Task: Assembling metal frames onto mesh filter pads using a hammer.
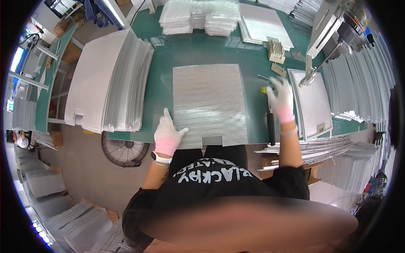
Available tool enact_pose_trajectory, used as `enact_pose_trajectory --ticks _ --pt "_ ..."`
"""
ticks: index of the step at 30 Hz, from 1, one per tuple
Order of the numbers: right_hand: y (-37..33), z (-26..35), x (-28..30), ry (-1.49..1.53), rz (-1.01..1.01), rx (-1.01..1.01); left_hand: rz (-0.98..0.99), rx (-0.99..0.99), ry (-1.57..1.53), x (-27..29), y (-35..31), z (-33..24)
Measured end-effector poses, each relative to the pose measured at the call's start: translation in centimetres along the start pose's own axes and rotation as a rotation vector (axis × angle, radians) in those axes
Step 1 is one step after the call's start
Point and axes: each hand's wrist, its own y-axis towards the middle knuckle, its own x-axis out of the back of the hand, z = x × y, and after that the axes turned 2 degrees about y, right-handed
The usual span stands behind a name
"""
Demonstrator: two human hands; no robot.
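A silvery perforated mesh sheet [209,103] lies flat on the green tabletop [162,55], with a rectangular notch in its near edge. My left hand [166,131], in a white and pink glove, rests at the sheet's lower left edge with thumb and fingers apart; the thumb touches the sheet. Off to the right, my right hand [282,99], gloved alike, is raised over the table, its fingers apart and slightly blurred, with nothing visible in them. Close to it lie a small yellow-green object [264,90] and a long black tool [271,128].
A tall stack of mesh sheets [126,84] stands at the left. Bubble-wrapped bundles [200,17] and flat panels [265,25] lie at the back. A beige slotted block [276,50], a framed panel [313,101] and a jointed metal arm [310,76] occupy the right.
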Motion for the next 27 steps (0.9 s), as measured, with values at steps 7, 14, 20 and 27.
enact_pose_trajectory --ticks 7,14,20,27 --pt "21.2 -3.9 -9.8 -0.337 0.352 -0.493 0.027 -0.413 0.110 -0.7 2.4 0.8" --pt "27.2 -3.3 -10.1 -0.420 0.620 -0.567 0.085 -0.429 0.044 0.9 4.2 1.1" --pt "28.0 -15.5 -12.6 -0.359 0.352 -0.526 -0.172 -0.386 -0.024 1.9 4.3 -0.1" --pt "23.3 -6.9 -0.3 0.552 -0.533 -0.439 -0.524 -0.374 -0.291 2.9 0.9 1.0"
